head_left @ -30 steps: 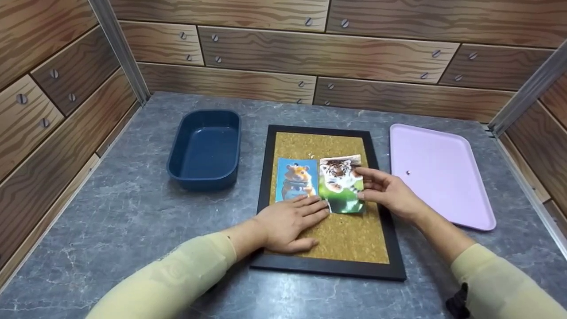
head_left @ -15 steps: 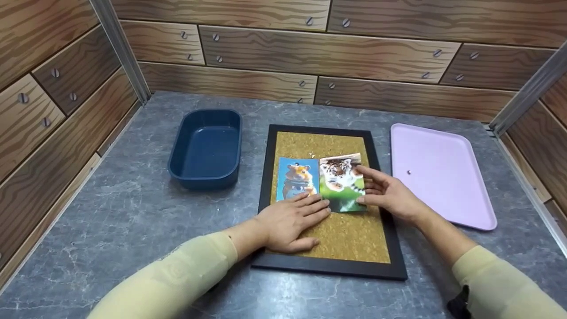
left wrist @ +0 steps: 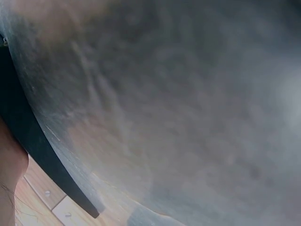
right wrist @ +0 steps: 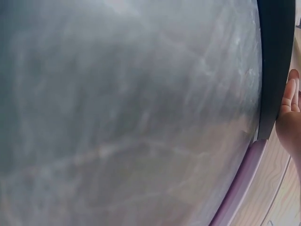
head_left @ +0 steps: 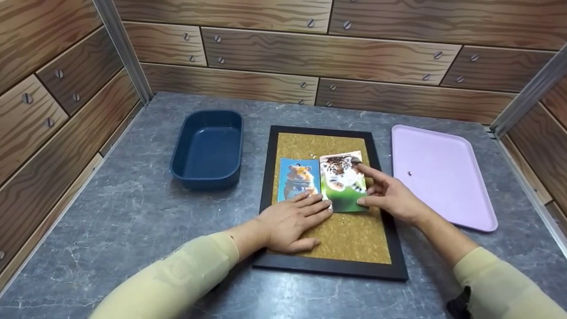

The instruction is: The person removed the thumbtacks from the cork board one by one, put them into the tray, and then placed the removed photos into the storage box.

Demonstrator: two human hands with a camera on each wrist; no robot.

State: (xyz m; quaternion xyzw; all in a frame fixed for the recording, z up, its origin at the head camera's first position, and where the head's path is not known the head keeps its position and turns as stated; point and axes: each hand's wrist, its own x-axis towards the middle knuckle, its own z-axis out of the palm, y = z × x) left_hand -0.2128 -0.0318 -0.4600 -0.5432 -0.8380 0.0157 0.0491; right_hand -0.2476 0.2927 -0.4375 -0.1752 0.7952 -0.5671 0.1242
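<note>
In the head view, a framed cork board (head_left: 354, 239) lies on the table. On it are a hamster picture (head_left: 299, 175) with a blue background and, to its right, a tiger picture (head_left: 343, 188). The left hand (head_left: 292, 223) rests flat across the hamster picture's lower part and the cork, its fingertips reaching the tiger picture's lower left edge. With thumb and index finger, the right hand (head_left: 390, 195) holds the tiger picture by its right edge. A small dark dot, perhaps a pin head, shows at the hamster picture's top. Both wrist views show mostly blurred tabletop.
A deep blue container (head_left: 208, 177) stands left of the board. To the right lies a lilac tray (head_left: 443, 155) with one small shiny pin (head_left: 409, 173) on it. Wood-patterned walls (head_left: 266, 48) enclose the back and sides.
The tiger picture has turned slightly, its top right corner shifting up and away, and its glare has faded. The right hand has shifted slightly with it; the left stays in place.
</note>
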